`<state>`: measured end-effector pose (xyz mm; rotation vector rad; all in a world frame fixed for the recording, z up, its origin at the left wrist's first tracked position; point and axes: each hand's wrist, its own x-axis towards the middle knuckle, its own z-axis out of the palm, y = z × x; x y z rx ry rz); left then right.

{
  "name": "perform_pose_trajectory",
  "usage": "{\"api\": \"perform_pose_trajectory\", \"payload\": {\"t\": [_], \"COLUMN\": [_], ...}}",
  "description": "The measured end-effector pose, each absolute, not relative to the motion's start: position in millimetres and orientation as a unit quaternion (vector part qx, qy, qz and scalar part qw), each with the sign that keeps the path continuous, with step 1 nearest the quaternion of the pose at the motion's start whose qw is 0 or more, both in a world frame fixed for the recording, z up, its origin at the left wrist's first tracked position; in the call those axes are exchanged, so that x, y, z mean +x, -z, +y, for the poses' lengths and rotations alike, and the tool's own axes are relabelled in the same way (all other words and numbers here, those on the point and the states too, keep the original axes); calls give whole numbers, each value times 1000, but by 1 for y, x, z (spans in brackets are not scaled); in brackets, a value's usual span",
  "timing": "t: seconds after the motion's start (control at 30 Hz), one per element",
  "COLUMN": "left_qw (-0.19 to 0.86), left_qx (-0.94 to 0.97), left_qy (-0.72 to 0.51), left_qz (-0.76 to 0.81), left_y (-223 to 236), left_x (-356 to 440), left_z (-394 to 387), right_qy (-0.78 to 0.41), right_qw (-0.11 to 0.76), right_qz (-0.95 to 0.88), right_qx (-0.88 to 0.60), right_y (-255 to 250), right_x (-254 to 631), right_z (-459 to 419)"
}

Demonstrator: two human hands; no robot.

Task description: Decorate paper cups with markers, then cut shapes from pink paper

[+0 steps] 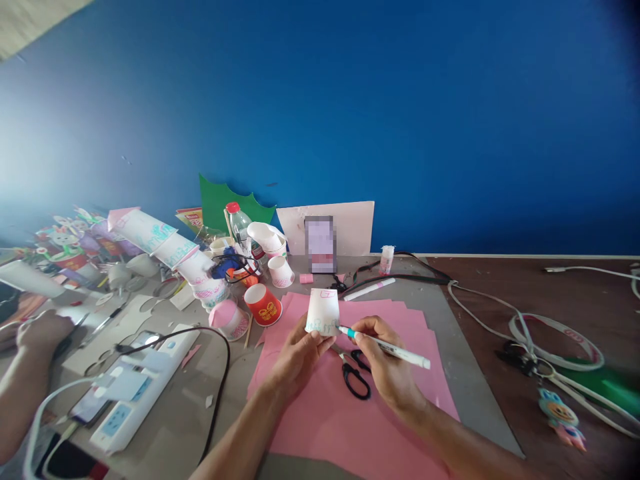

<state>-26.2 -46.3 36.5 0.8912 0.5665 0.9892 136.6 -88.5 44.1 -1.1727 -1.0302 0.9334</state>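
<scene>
My left hand (pixel 303 357) grips a white paper cup (pixel 323 308) by its lower edge, upside down above the pink paper (pixel 320 427). Teal marks run along the cup's rim, and a small pink outline shows near its top. In my right hand (pixel 387 363) is a white marker (pixel 403 353) with a teal end, its tip at the right side of the rim. Black-handled scissors (pixel 356 381) lie on the paper between my hands, their blades partly hidden.
A red paper cup (pixel 263 305) and a pink-topped cup (pixel 229 320) stand to the left. A phone (pixel 321 245) leans upright behind. Nearer left lie a power strip (pixel 120 417) and black cable (pixel 227 373). Another person's hand (pixel 45 330) is at far left.
</scene>
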Motion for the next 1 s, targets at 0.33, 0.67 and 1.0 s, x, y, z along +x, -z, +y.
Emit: {"api": "perform_pose_trajectory", "payload": {"t": [0.33, 0.67, 1.0], "left_qw": [748, 743, 747], "left_qx": [409, 400, 402], "left_qy": [-451, -454, -452], "left_qz": [264, 285, 275], "left_y": [-35, -36, -36], "left_x": [-26, -26, -26], "left_z": [-45, -46, -47], "right_qy": [-441, -473, -458], "right_qw": [615, 600, 624], "right_qz": [-431, -420, -410], "right_qx": [-492, -490, -482], "right_y": [-45, -56, -49], "right_x": [136, 135, 135], "right_z": [-90, -89, -91]}}
